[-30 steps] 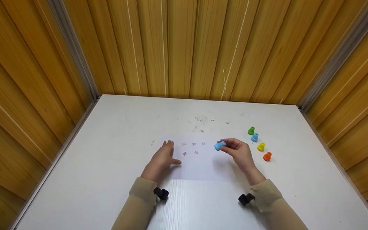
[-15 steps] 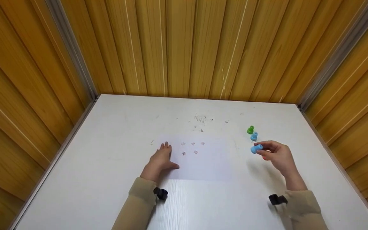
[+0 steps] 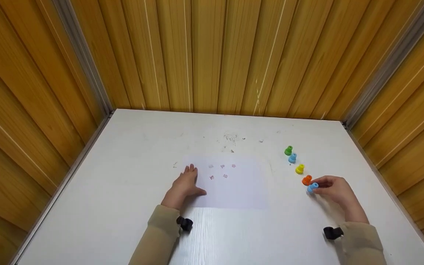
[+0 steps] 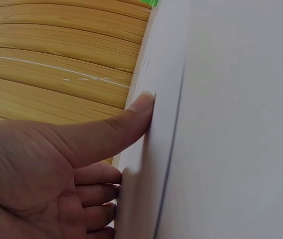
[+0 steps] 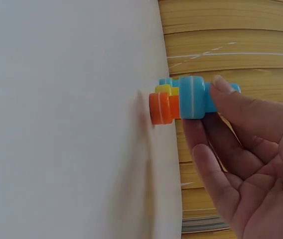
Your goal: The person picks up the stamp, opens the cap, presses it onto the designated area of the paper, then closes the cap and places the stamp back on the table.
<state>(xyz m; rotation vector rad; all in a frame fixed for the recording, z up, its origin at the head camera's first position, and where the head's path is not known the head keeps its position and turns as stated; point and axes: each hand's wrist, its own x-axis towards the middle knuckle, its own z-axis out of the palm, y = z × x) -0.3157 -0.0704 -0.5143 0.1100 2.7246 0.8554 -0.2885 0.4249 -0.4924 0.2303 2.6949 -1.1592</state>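
Observation:
My right hand (image 3: 335, 189) pinches a light blue stamp (image 3: 312, 188) by its narrow handle, between thumb and fingers. In the right wrist view this blue stamp (image 5: 193, 97) overlaps an orange stamp (image 5: 161, 108), its wide base towards the table. The orange stamp (image 3: 307, 180) stands just behind it in the head view. Fingers spread, my left hand (image 3: 184, 186) rests on the left part of a white paper (image 3: 237, 193). Several small reddish flower-like prints (image 3: 222, 166) mark the sheet. The left thumb (image 4: 131, 119) touches the paper in the left wrist view.
Yellow (image 3: 300, 169), blue (image 3: 292, 158) and green (image 3: 288, 150) stamps stand in a slanting row beyond the orange one. Dark smudges (image 3: 230, 137) mark the white table (image 3: 142, 140) behind the paper. Wood-patterned walls (image 3: 204, 55) enclose the back and sides.
My right hand has carried the blue stamp from above the paper, rightward and then nearer the front, to beside the orange stamp. The left hand stays almost still on the paper.

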